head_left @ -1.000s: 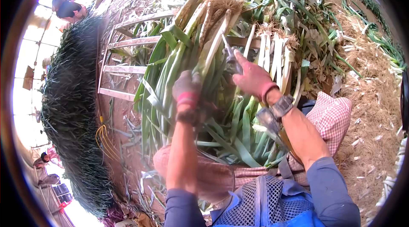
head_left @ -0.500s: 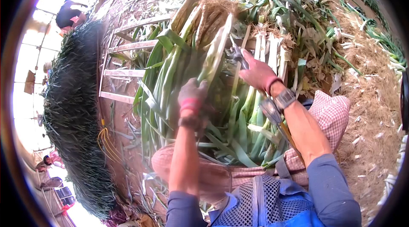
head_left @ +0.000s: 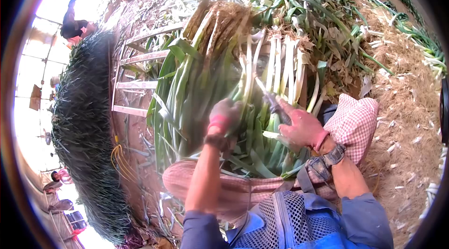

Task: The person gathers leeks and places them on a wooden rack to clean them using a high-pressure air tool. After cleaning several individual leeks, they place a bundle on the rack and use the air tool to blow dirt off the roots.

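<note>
My left hand [head_left: 225, 115], in a grey and pink glove, is closed around the leafy part of a long green onion [head_left: 242, 83], its pale stem pointing away from me. In my gloved right hand [head_left: 301, 125] is a dark grey tool [head_left: 271, 101] with a narrow tip, like an air blow gun; the fingers wrap its body. Its tip is close to the white stems. To the right lie paler, cleaner-looking onions [head_left: 290, 64], side by side. On the left is a bundle of onions with brown outer skins and roots [head_left: 220, 24]. Motion blurs the left fingers.
A wooden slatted frame [head_left: 140, 84] lies under the onions at left. Beyond it is a long stack of green onion tops [head_left: 86, 146]. Peeled leaves [head_left: 327, 38] heap at the back right, root trimmings [head_left: 407, 122] cover the right floor. Other people are far left.
My left hand has moved slightly right with an onion. The right hand, with the tool, has come lower and nearer my body, and its tip has dropped.
</note>
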`<state>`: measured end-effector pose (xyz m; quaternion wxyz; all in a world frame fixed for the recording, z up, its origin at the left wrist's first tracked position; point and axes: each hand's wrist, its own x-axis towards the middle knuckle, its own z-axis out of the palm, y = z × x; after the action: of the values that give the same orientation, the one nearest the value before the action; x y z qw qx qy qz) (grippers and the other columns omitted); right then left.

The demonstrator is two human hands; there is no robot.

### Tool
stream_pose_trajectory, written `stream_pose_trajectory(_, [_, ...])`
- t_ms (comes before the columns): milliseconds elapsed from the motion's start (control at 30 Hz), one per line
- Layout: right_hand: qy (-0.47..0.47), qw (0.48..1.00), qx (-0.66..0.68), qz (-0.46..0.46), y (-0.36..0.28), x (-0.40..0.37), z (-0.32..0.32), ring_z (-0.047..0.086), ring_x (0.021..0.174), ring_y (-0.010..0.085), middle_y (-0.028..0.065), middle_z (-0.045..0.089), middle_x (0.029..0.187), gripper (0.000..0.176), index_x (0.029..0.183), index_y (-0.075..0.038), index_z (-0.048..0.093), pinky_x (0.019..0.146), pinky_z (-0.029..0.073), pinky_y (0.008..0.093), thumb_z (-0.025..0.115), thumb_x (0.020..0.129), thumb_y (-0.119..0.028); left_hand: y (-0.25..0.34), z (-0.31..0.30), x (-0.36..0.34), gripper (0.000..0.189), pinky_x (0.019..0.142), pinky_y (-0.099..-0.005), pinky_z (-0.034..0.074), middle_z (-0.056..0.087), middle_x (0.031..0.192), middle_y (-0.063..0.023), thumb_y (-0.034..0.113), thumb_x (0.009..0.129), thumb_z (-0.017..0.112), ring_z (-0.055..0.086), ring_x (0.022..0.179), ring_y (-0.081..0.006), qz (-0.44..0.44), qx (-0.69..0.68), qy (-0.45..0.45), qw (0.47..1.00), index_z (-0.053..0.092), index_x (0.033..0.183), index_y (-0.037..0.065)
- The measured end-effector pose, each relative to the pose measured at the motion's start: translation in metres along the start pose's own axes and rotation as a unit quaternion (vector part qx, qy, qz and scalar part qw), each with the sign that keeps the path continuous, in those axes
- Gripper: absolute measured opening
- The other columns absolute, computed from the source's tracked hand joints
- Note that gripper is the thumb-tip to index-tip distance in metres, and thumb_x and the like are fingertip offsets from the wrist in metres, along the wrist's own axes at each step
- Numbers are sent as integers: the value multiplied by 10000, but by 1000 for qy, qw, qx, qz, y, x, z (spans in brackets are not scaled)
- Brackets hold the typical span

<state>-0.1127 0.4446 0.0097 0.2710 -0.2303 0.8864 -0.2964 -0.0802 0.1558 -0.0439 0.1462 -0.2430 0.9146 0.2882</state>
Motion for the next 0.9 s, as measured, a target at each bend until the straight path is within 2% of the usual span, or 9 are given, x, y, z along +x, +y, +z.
stream_pose_trajectory(167, [-17,996,36,75,1,-4,-23,689,1079,466,310,696,1196,847,1641,-125,363,969,535,507,631,865,-333,57,-63,33,515,786,-461,584,764,924,-222,547,940,697,751,895,-373,63,217,-37,973,776,1015,43])
stream_pose_trajectory(300, [30,997,76,16,21,-3,-6,692,1086,461,312,692,1216,844,1640,-114,366,980,533,498,630,866,-323,146,-197,62,400,784,-330,531,759,936,-115,424,1037,580,714,900,-190,164,-159,62,972,776,1037,75])
stream_pose_trajectory(333, [8,995,100,29,16,-3,-13,609,1259,419,288,602,1388,838,1639,-73,353,1080,480,444,637,884,-295,151,-205,73,524,853,-365,556,774,1068,-116,528,1070,512,737,960,-272,223,-551,-4,804,729,1236,81])
stream_pose_trajectory(467, [1,988,146,41,13,-3,-19,499,1471,353,245,495,1589,838,1642,-28,333,1202,403,374,656,899,-244,149,-190,73,618,885,-400,577,749,1227,-86,598,1081,470,732,1062,-281,185,-694,92,690,633,1400,95])
stream_pose_trajectory(533, [8,987,158,24,10,-4,-18,602,1260,401,267,595,1417,851,1641,-60,350,1081,475,424,669,877,-260,42,-134,132,471,920,-501,561,729,1189,-111,479,1030,595,701,1064,-314,218,-104,100,965,642,1333,121])
stream_pose_trajectory(567, [15,986,169,8,9,-3,-16,706,1049,449,288,695,1245,865,1639,-92,367,960,547,474,682,856,-276,23,-88,134,368,919,-524,552,734,1011,-133,393,968,662,696,1008,-343,377,289,251,843,679,1217,122])
stream_pose_trajectory(600, [15,985,170,8,9,-1,-14,706,1049,449,288,695,1245,865,1639,-92,367,960,547,474,682,856,-276,12,-57,110,268,783,-445,568,699,915,-132,270,901,752,658,830,-366,205,27,149,967,697,1055,58])
stream_pose_trajectory(667, [8,994,108,-19,10,2,-9,712,1020,443,288,709,1188,859,1643,-105,367,950,550,474,672,861,-288,-7,-16,58,558,959,-484,555,710,1171,-150,340,844,788,697,1076,-398,175,96,200,959,645,1349,150])
stream_pose_trajectory(900, [-27,998,62,4,-21,23,-8,726,946,427,245,745,1011,873,1666,-164,318,893,560,489,645,878,-349,15,-6,9,365,902,-487,583,737,1181,-155,349,847,756,723,1086,-363,-50,217,76,972,717,1140,134])
